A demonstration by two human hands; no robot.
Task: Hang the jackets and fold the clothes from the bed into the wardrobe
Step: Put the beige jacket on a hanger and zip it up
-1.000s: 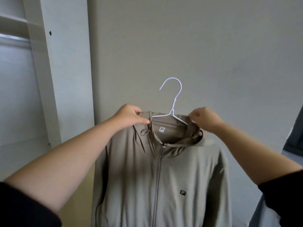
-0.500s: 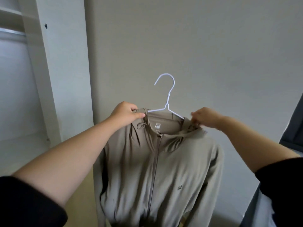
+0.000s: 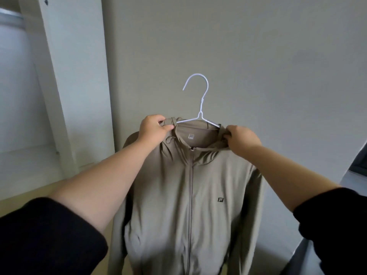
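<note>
- Head view shows a beige jacket (image 3: 190, 195) held up in the air in front of a plain grey wall (image 3: 258, 56).
- The jacket sits on a white wire hanger (image 3: 199, 100); the hook of the hanger stands free above the collar and is not on any rail.
- The left hand (image 3: 152, 130) grips the left side of the collar, and its fingers (image 3: 166, 127) are curled tight on the folded cloth.
- The right hand (image 3: 241, 136) pinches the right side of the collar, just where the hanger arm goes under the cloth; its fingers are also clamped on the cloth.
- Both arms are stretched forward, and black sleeves (image 3: 45, 235) cover them near the bottom corners.
- The zipper (image 3: 191, 195) of the jacket is closed to the neck, and a small dark logo (image 3: 220, 199) is on the chest.
- The body of the jacket hangs straight down, and its lower edge is out of the frame.
- The white wardrobe (image 3: 75, 66) stands to the left of the jacket, near but not touching it; a metal rail (image 3: 12, 17) is seen in its upper left part.
</note>
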